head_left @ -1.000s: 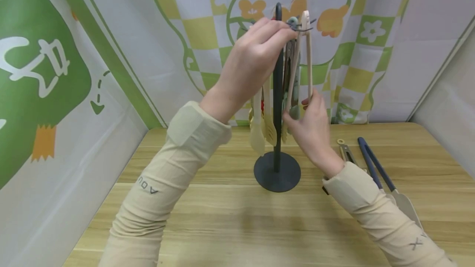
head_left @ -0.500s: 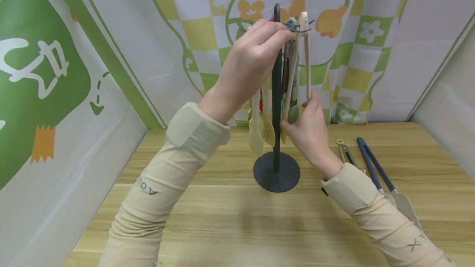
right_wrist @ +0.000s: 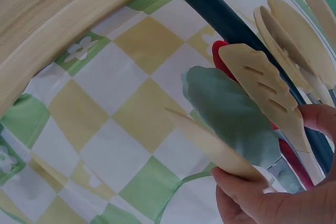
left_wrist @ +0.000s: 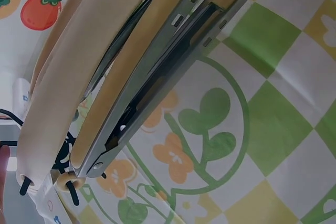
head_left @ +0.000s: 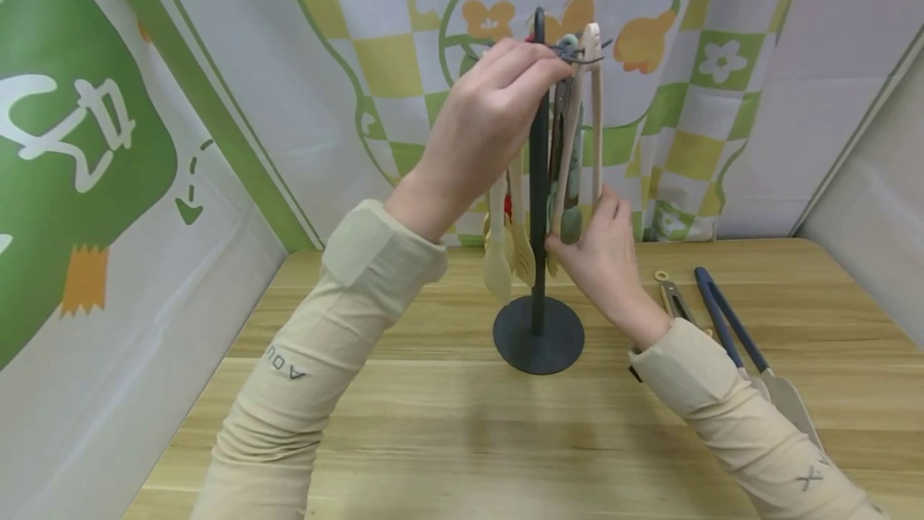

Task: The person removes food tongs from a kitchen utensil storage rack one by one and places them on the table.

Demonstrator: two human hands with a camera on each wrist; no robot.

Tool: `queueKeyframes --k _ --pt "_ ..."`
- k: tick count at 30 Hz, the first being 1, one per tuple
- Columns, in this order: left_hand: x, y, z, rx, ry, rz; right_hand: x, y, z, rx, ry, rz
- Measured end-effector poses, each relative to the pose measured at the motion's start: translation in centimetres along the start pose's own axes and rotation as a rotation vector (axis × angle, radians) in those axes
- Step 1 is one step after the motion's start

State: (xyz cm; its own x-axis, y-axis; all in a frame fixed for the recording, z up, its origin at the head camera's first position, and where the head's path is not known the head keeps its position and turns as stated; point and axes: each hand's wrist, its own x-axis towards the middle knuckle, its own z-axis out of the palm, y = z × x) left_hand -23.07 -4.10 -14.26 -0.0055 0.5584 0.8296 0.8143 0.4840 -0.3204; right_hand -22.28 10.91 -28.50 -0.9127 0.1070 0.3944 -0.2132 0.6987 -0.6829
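Note:
Beige tongs [head_left: 597, 127] hang at the right side of a black stand [head_left: 538, 183], one of several utensils on its hooks. My right hand [head_left: 606, 263] pinches their lower part, with thumb and fingers on opposite arms. In the right wrist view, my right hand [right_wrist: 294, 203] is at a slotted beige head [right_wrist: 262, 85] and a plain one, with a green tong head [right_wrist: 231, 114] between them. At the stand's top, my left hand [head_left: 484, 119] has its curled fingers around the hooks. The left wrist view shows the beige tongs' upper end [left_wrist: 79, 87] on a hook.
Blue-handled tongs [head_left: 732, 319] and smaller metal-and-beige tongs [head_left: 674, 299] lie on the wooden table [head_left: 433, 440] to the right. Cream utensils [head_left: 498, 263] hang left of the pole. A patterned curtain [head_left: 390, 62] stands behind.
My right hand has moved slightly left and down along the beige tongs, whose lower part has shifted a little left. My left hand has stayed at the hooks.

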Motion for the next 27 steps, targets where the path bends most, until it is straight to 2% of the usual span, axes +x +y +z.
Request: queueKeyframes --k 6,17,27 --pt "-0.11 -0.14 -0.02 -0.001 0.015 0.006 -0.05 0.13 -0.26 -0.005 -0.018 0.001" --pt "-0.51 -0.40 -0.19 -0.031 0.047 -0.003 -0.48 0.45 -0.68 -0.061 0.000 -0.006" --pt "-0.77 -0.68 -0.30 -0.042 0.070 0.003 -0.76 0.98 -0.88 -0.082 0.044 -0.091"
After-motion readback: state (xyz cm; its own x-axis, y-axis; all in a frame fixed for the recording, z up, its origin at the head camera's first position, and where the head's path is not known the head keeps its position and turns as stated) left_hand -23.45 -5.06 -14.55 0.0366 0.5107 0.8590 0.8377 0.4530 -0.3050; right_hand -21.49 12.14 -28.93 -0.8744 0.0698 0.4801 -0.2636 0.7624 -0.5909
